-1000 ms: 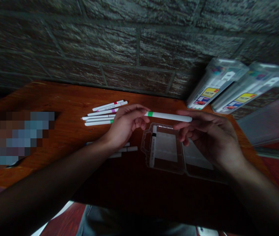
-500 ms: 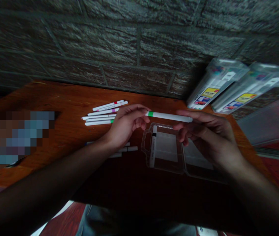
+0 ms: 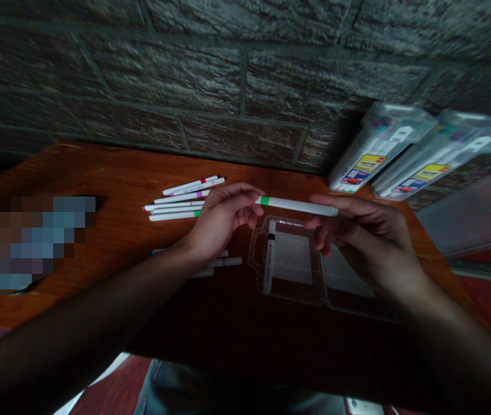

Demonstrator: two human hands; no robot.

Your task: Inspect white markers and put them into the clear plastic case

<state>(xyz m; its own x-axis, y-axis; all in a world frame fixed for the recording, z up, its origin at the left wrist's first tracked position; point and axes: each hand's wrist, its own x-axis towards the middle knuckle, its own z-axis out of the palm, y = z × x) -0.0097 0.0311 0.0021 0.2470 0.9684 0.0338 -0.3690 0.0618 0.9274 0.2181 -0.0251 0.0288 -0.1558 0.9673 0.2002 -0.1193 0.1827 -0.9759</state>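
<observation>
A white marker (image 3: 291, 204) with a green band is held level between both hands, above an open clear plastic case (image 3: 323, 291). My left hand (image 3: 223, 222) pinches its banded end between thumb and fingertips. At the plain end, my right hand (image 3: 370, 236) grips it with the fingers, thumb below. Inside the case's left half lies a white marker with a black band (image 3: 270, 256). Several white markers (image 3: 176, 204) with coloured bands lie behind my left hand. More markers (image 3: 228, 261) lie under my left wrist, partly hidden by it.
Two clear cases of markers, a left one (image 3: 377, 150) and a right one (image 3: 439, 155), stand at the back right against the brick wall (image 3: 210, 86). On the left of the wooden table (image 3: 111, 230) is a pixelated object (image 3: 37, 245). The table's front edge is in deep shadow.
My right fingers have shifted slightly on the plain end of the marker, the index finger lying further over it. Everything else stays where it was.
</observation>
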